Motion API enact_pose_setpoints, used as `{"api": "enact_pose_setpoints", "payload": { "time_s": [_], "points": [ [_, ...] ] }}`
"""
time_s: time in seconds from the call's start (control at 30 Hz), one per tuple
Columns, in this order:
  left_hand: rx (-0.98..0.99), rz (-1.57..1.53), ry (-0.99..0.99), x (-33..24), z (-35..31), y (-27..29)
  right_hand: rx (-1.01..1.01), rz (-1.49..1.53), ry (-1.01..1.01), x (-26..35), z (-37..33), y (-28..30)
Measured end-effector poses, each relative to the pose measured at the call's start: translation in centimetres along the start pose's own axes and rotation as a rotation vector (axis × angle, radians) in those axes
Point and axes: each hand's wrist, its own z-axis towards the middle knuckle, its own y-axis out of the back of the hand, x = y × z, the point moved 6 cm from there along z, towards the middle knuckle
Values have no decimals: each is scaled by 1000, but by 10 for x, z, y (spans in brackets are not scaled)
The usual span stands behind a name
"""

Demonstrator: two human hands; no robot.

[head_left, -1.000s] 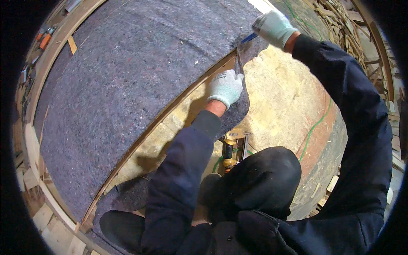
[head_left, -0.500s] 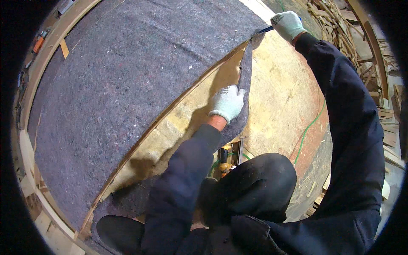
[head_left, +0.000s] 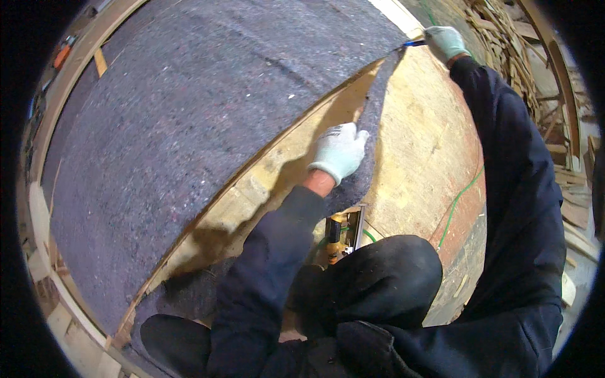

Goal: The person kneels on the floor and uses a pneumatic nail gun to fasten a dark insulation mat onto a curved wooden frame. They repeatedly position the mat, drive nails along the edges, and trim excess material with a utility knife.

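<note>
A large sheet of grey-purple felt (head_left: 170, 126) lies over a wooden frame, parted along a long edge. My left hand (head_left: 341, 150), in a white glove, is closed on the loose felt strip (head_left: 376, 108) and holds it away from that edge. Up at the far end of the parting, my right hand (head_left: 446, 43), also gloved, grips a slim blue utility knife (head_left: 414, 43). Its tip meets the felt where strip and sheet join; the blade itself is hard to make out. Pale wood board (head_left: 416, 138) shows below and right of the strip.
A yellow and black pneumatic stapler (head_left: 334, 236) stands by my knee, with a green hose (head_left: 455, 211) running over the board at right. Scrap wood strips (head_left: 504, 57) are piled at the far right. Curved wooden rails (head_left: 60, 104) border the felt on the left.
My right hand has drawn the knife farther right and slightly up, and the parting in the felt reaches farther that way. My left hand keeps its hold on the strip.
</note>
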Motion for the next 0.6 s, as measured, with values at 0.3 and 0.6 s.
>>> {"api": "enact_pose_setpoints", "payload": {
  "time_s": [0.3,0.6],
  "points": [
    [26,25,-34,-21,-9,-11,-27,-138,167,21,-2,33],
    [-10,-34,2,-3,-10,-5,134,-145,-149,-43,-11,-37]
  ]
}}
